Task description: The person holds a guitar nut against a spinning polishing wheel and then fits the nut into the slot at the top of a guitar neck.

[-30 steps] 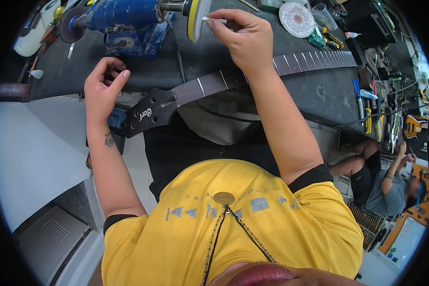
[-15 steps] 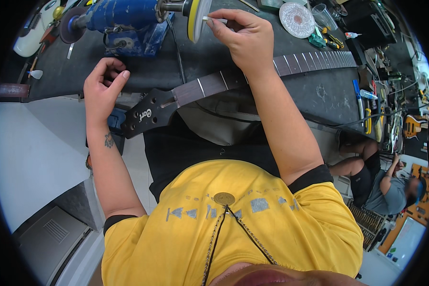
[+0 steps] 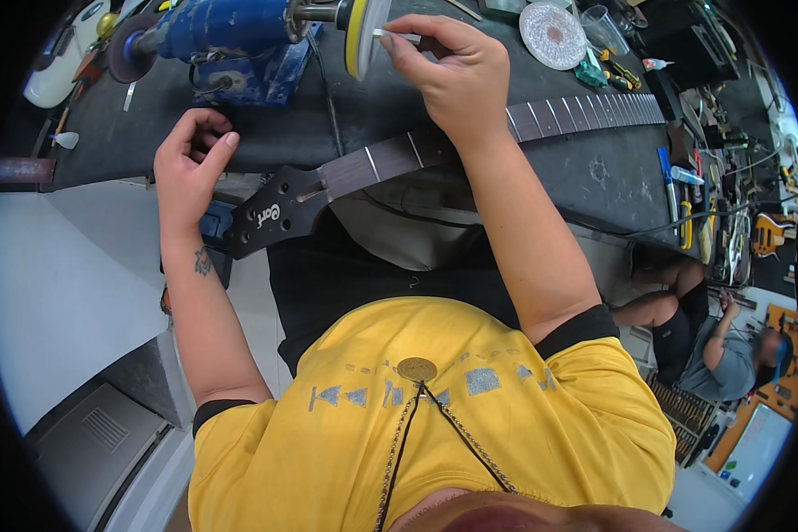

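1. The white strip (image 3: 379, 34), small and narrow, is to the right of the blue motor (image 3: 226, 31), its tip at the face of the yellow-edged wheel (image 3: 357, 40) on the motor's right shaft; I cannot tell whether tip and wheel touch
2. The right hand (image 3: 465, 75), right of the motor, pinches the strip between thumb and bent index finger, nearly closed
3. The left hand (image 3: 189, 155), just on the near side of the motor, is half curled, thumb and index fingertip apart, with nothing visible in its hold
4. The step in hand looks like working 1 end of the strip at the wheel; the next move seems to call for a firm pinch, a level strip and fingertips off the wheel
5. A guitar neck (image 3: 372, 164) lies nearer the wearer than the motor and runs off to its right, partly under the right forearm
6. White lettering marks its black headstock (image 3: 275, 217), near side of the motor; any writing on the motor itself is unreadable
7. Far right of the motor, 1 co-worker (image 3: 723, 355) sits in grey
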A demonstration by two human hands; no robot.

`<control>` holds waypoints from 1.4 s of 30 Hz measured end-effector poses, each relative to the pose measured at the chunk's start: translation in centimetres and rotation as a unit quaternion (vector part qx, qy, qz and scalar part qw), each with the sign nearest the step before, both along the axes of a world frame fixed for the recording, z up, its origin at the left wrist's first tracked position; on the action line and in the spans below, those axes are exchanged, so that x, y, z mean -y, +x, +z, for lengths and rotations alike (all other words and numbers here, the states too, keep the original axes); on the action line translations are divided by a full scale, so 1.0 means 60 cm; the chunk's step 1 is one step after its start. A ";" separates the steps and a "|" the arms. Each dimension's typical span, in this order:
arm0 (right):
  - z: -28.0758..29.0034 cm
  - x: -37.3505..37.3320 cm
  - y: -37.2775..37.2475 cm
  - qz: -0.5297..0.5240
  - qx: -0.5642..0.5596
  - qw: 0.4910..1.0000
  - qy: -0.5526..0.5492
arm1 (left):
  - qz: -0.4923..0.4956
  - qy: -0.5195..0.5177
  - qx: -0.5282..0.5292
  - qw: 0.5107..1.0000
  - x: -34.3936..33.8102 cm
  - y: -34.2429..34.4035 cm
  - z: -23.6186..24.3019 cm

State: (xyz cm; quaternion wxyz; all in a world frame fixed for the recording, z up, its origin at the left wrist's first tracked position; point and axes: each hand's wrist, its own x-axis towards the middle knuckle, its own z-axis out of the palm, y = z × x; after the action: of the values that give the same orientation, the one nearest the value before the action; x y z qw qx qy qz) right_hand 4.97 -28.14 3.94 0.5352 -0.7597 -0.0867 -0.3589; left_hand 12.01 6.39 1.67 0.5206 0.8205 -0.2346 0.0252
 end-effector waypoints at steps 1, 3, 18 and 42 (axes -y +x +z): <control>0.000 0.000 0.000 -0.004 -0.004 1.000 -0.003 | 0.002 0.002 0.001 1.000 0.000 0.000 0.000; -0.001 0.001 0.000 -0.008 -0.008 1.000 -0.005 | 0.003 0.005 0.001 1.000 0.000 0.000 0.001; 0.024 -0.009 -0.006 -0.005 -0.042 0.999 0.004 | -0.003 -0.002 0.006 1.000 -0.001 0.001 -0.002; 0.005 0.004 -0.006 -0.022 0.049 0.996 -0.077 | -0.008 0.002 0.004 1.000 0.000 0.001 0.000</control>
State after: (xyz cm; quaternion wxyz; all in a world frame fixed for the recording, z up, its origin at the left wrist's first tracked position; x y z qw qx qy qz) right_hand 4.62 -28.40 4.25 0.4625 -0.7818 -0.1231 -0.3996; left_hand 12.05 6.36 1.68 0.5184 0.8194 -0.2434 0.0238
